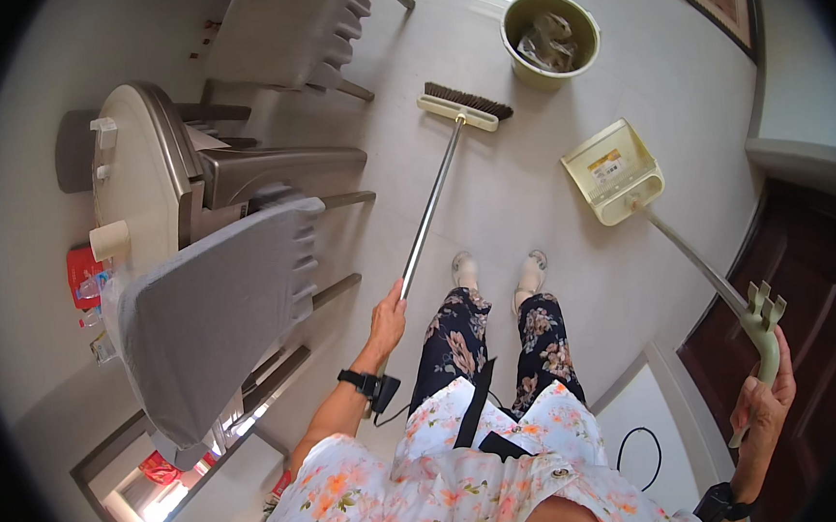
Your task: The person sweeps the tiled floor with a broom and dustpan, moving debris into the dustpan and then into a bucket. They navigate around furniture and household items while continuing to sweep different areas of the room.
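My left hand [387, 321] grips the metal handle of a broom [467, 112]. Its cream head with dark bristles reaches out ahead of me over the pale floor, bristles facing away from my feet. At the right, my right hand [764, 393] is closed around the green grip of a long-handled dustpan [611, 167]. The cream pan slants out to the front right, its wide mouth towards the upper left, and bears a printed sticker. A gap of floor separates broom head and pan. Whether the pan touches the floor I cannot tell.
Beyond the broom stands an olive bucket [552, 41] with a crumpled plastic bag inside. Left of me are a grey-covered chair [225, 303], a table [138, 186] with several small items, and another covered chair [286, 34]. A dark red door [818, 269] borders the right side.
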### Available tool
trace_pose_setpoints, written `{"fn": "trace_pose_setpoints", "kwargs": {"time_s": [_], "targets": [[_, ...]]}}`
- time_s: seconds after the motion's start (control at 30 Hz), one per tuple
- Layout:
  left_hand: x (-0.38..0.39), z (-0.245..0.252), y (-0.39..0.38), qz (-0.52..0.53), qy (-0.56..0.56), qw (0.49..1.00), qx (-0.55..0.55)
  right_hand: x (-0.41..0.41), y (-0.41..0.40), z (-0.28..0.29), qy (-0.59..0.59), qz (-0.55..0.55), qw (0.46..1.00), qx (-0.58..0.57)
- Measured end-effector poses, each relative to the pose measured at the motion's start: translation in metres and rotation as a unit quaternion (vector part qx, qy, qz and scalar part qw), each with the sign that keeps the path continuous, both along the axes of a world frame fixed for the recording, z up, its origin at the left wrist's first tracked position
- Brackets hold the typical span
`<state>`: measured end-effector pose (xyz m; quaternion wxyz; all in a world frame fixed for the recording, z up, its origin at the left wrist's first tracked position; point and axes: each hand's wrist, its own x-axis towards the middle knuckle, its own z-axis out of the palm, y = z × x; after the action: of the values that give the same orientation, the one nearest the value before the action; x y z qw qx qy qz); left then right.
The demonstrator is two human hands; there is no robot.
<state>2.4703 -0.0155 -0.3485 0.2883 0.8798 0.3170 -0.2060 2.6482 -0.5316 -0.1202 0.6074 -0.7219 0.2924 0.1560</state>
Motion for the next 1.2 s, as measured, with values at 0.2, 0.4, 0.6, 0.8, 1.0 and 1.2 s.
{"fn": "trace_pose_setpoints", "kwargs": {"time_s": [0.2,0.4,0.6,0.8,1.0,1.2], "targets": [[0.028,0.004,0.005,0.134,-0.053,0.986,-0.085,0.02,0.02,-0.001,0.002,0.011,1.0,0.015],[0.129,-0.072,0.097,0.051,-0.135,0.989,0.009,0.038,0.04,0.003,0.024,0.075,0.997,0.018],[0.267,-0.037,0.114,0.198,-0.083,0.972,-0.097,0.06,0.049,0.002,0.002,0.108,0.993,-0.04],[0.215,-0.061,0.099,0.152,-0.015,0.987,-0.052,0.074,0.038,-0.004,-0.015,0.12,0.991,-0.054],[0.082,-0.035,0.051,0.075,0.004,0.997,0.011,0.079,0.029,-0.005,-0.029,0.138,0.989,-0.052],[0.036,0.042,-0.004,0.224,0.079,0.96,-0.149,0.079,0.023,-0.008,-0.024,0.129,0.99,-0.044]]}}
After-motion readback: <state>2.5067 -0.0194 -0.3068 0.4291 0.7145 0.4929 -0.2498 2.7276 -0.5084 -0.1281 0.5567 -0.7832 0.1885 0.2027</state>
